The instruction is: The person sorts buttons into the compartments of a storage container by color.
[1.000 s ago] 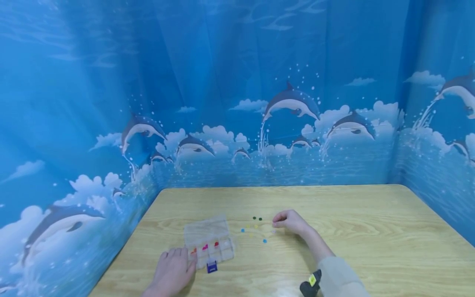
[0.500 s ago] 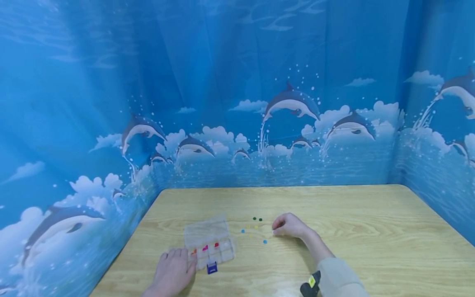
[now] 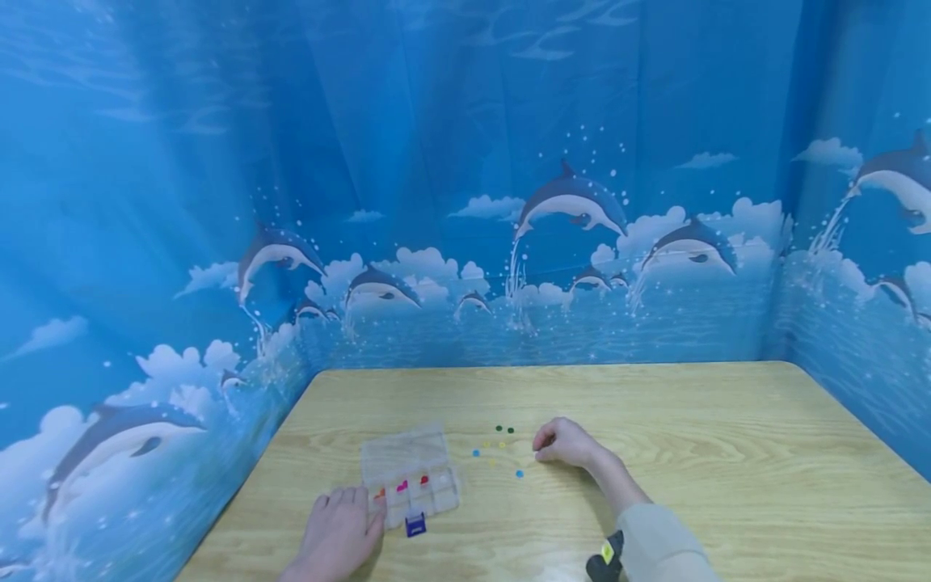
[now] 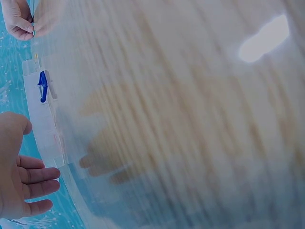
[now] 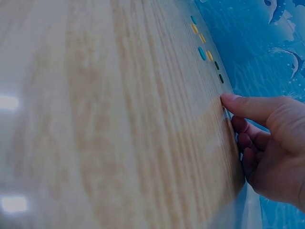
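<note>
On the table (image 3: 691, 420), a clear case (image 3: 403, 453) beside coloured discs (image 3: 520, 474).
Left hand (image 3: 338, 529), fingers straight, touches its edge; right hand (image 3: 570, 444) pinches a small pale piece (image 3: 537, 456) near the discs.

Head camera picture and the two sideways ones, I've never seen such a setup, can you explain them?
No robot here, just a person's left hand and right hand. The wide picture comes from a camera on the head, looking forward and down; each sideways one comes from a camera on one wrist. On the wooden table sits an open clear box with a blue latch and orange pieces, pink pieces and a red piece inside. Green pieces, yellow pieces and blue pieces lie to its right. The left hand rests by the box's left end; the right hand seems to pinch a pale piece, too tiny to identify.
</note>
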Demonstrator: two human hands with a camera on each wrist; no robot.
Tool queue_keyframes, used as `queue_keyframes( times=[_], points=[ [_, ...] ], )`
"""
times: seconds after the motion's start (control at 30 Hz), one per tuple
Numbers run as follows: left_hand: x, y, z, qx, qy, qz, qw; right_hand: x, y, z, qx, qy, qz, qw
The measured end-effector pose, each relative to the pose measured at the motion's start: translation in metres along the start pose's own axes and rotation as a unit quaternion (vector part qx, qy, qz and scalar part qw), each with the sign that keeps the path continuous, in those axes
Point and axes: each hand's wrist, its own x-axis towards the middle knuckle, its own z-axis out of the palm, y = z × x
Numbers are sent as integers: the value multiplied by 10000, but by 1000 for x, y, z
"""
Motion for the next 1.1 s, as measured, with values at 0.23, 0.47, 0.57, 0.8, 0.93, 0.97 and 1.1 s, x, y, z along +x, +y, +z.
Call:
queue_keyframes(
  times=[0.23,0.47,0.57,0.8,0.93,0.97,1.1],
  points=[
    [0,0,-1,-81,-140,-72,9998,-1,-2,4,-190,32,191,9996],
    [-1,1,-1,-28,-68,-49,10000,-1,-4,1,-246,-80,214,9994],
    [-1,1,-2,-12,-31,-42,10000,-1,-4,-2,-305,-149,112,9994],
    [-1,1,-1,1,-4,-27,10000,0,-3,-4,-335,-266,36,9991],
    [-1,1,-1,-5,34,-28,10000,1,-5,-4,-335,-212,60,9992],
    [-1,1,-1,-7,56,-21,10000,1,-5,-4,-326,-193,65,9993],
    [-1,1,0,-12,188,19,9998,1,-5,-3,-183,-132,38,9997]
  ],
)
